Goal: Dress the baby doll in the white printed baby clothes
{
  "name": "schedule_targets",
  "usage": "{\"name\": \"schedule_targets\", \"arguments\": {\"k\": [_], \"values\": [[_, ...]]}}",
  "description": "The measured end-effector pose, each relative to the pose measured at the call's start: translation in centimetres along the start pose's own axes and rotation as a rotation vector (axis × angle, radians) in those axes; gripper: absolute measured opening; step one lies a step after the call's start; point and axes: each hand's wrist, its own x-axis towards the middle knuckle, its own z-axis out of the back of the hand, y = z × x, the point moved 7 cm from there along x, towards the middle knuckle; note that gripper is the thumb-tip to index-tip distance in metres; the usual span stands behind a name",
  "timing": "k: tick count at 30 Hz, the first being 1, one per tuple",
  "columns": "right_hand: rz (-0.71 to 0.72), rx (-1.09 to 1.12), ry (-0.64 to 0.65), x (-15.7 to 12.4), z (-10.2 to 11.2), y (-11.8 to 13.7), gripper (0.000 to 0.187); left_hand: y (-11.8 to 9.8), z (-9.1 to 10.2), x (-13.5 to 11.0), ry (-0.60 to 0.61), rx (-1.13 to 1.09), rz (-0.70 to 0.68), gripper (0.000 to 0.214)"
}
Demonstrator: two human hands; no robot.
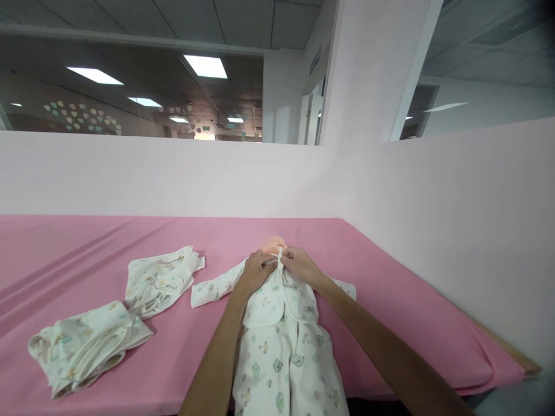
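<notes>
A baby doll [273,243] lies on its back on the pink sheet [87,254], head away from me. It wears a white printed baby suit [281,341] with small animal figures. My left hand [255,270] and my right hand [300,264] meet at the suit's collar just under the doll's chin. The fingers of both hands are pinched on the collar fabric. The doll's face is mostly hidden behind my hands.
Two more white printed garments lie crumpled on the sheet to the left: one [158,280] beside the doll's sleeve, one [84,344] nearer the front edge. A pale partition wall [433,231] runs behind and along the right side.
</notes>
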Motion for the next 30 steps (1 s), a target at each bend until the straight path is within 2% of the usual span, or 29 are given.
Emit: {"name": "schedule_targets", "arguments": {"k": [3,9,11,15,19,25,30], "values": [[-0.030,0.010,-0.009,0.0,0.1,-0.4,0.012,0.1,0.2,0.0,-0.018,-0.092,0.001,0.029],[-0.102,-0.090,-0.179,-1.9,1.4,0.1,0.012,0.6,0.5,0.0,-0.072,-0.210,0.019,0.026],[-0.075,-0.158,-0.126,-2.8,1.0,1.0,0.019,0.5,0.5,-0.1,-0.078,-0.187,0.022,0.025],[-0.004,-0.304,0.021,-4.2,0.0,2.4,0.018,0.5,0.5,-0.1,-0.073,-0.140,0.026,0.026],[0.013,-0.442,0.065,-4.4,0.1,2.5,0.022,0.6,0.4,0.0,-0.080,-0.111,0.033,0.025],[0.047,-0.514,0.155,-4.3,-0.3,2.9,0.031,0.2,0.6,-0.3,-0.089,-0.069,0.016,0.022],[0.028,-0.605,0.074,-4.4,-0.5,4.0,0.020,0.0,0.5,-0.4,-0.074,-0.048,0.005,0.020]]}}
